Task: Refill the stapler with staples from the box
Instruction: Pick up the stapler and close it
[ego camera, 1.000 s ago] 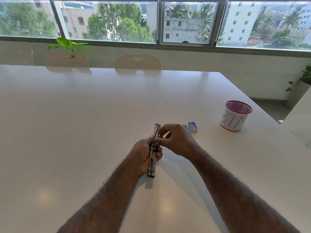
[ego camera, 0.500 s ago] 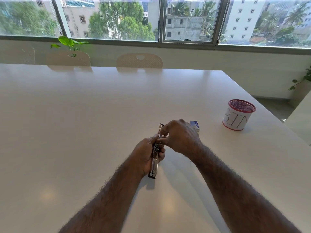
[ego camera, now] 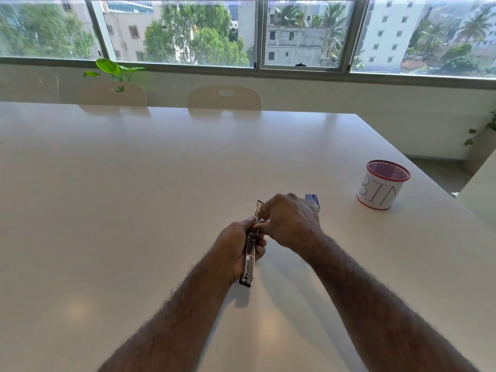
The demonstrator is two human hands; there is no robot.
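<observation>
A slim metal stapler (ego camera: pixel 249 267), swung open, lies lengthwise in my left hand (ego camera: pixel 233 248), which grips it from the left just above the white table (ego camera: pixel 134 197). My right hand (ego camera: pixel 291 224) hovers over the stapler's far half, with thumb and fingertips pinched at its channel; whether staples sit between them is hidden. The small blue and white staple box (ego camera: pixel 313 201) rests on the table just beyond my right hand, partly hidden by the knuckles.
A white mesh cup with a red rim and "BIN" written on it (ego camera: pixel 381 189) stands to the right near the table's edge. Two pale chairs (ego camera: pixel 224 98) and a green plant (ego camera: pixel 112 69) line the far side under the windows.
My right hand has shifted slightly along the stapler's far end and now covers more of it and of the staple box. The left hand keeps its hold.
</observation>
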